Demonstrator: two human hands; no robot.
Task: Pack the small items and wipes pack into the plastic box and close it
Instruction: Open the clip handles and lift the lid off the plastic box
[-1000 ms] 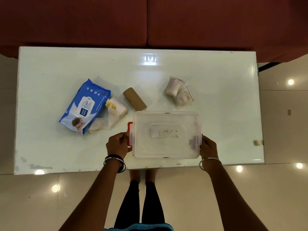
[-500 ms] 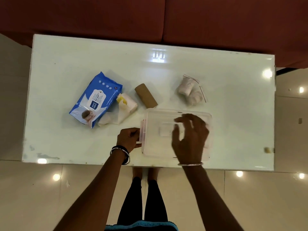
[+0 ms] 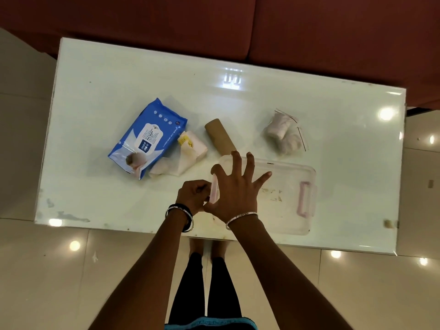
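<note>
Hands are what I see meeting at the left end of the clear plastic box [image 3: 283, 198], which sits on the white glass table [image 3: 119, 75] at its near edge. My left hand [image 3: 193, 196] is curled tight with its fingers [image 3: 201, 186] pinched on the pale pink latch [image 3: 215, 190] at that end. My right hand [image 3: 234, 190] lies flat across the lid, fingers [image 3: 248, 163] spread wide and apart, palm down over the box's left half; it grips nothing that I can make out. A second pink latch [image 3: 306, 198] shows at the box's right end, free of either hand. The lid is on the box. The blue wipes pack [image 3: 148, 136] lies outside the box, well to its left, tilted on the table. Touching the pack's right side is a small pale wrapped packet [image 3: 188, 151] with a yellow tag. A brown cardboard tube [image 3: 219, 136] lies just beyond the box's far left corner, its near end behind my fingertips. A clear zip bag of white rolls [image 3: 284, 134] rests beyond the box's far edge, apart from it
</note>
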